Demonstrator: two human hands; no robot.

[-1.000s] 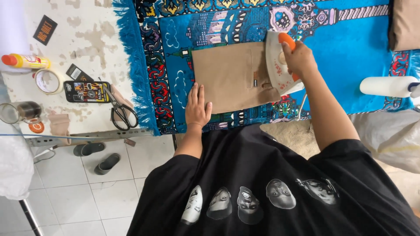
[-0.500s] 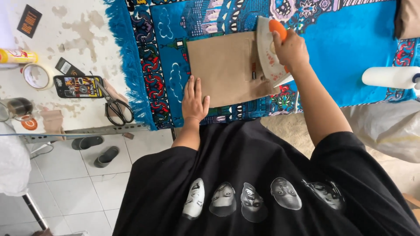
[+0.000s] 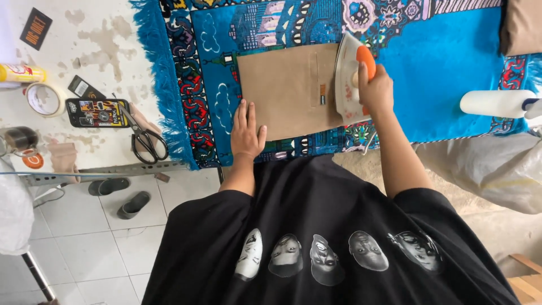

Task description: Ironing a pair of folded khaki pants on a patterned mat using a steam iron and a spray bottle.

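Note:
A folded tan cloth with a small stitched tag lies on a blue patterned rug spread over the table. My right hand grips the orange handle of a white clothes iron, which rests on the cloth's right part. My left hand lies flat, fingers together, on the near left corner of the cloth and the rug beside it.
Left of the rug's blue fringe the stained white tabletop carries black scissors, a phone, a tape roll and a yellow tube. A white roller lies at the right. Sandals sit on the tiled floor.
The iron in my right hand has slid slightly along the cloth's right side. My left hand stays pressed at the cloth's near left corner.

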